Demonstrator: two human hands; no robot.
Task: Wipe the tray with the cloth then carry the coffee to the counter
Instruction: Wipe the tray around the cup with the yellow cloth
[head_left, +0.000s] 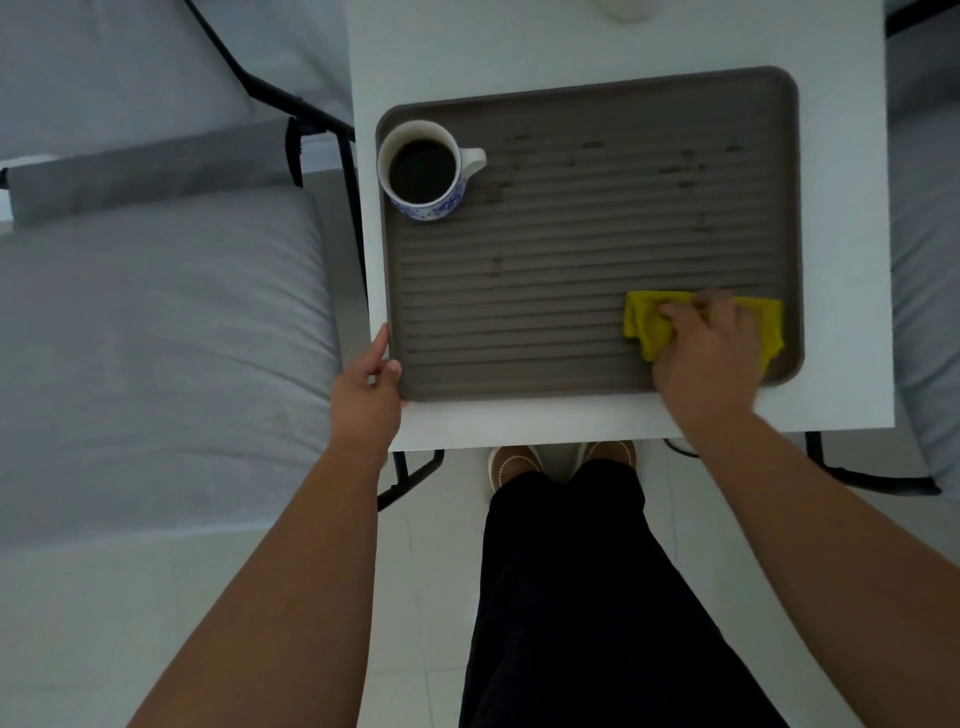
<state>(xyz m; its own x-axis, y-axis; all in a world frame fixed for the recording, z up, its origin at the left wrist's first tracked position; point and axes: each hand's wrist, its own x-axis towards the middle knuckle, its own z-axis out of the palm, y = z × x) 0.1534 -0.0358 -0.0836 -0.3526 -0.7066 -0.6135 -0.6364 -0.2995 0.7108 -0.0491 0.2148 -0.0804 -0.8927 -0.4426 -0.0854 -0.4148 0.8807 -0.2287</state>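
Note:
A ribbed grey-brown tray lies on a small white table. Dark smudges dot its far half. A white cup with a blue pattern, full of black coffee, stands in the tray's far left corner, handle to the right. My right hand presses a yellow cloth onto the tray's near right corner, fingers closed over it. My left hand grips the tray's near left corner, thumb along its left rim.
A grey cushioned seat with a black metal frame stands to the left of the table, another grey cushion to the right. A pale round object sits at the table's far edge. My legs and shoes are below the near edge, on white tiles.

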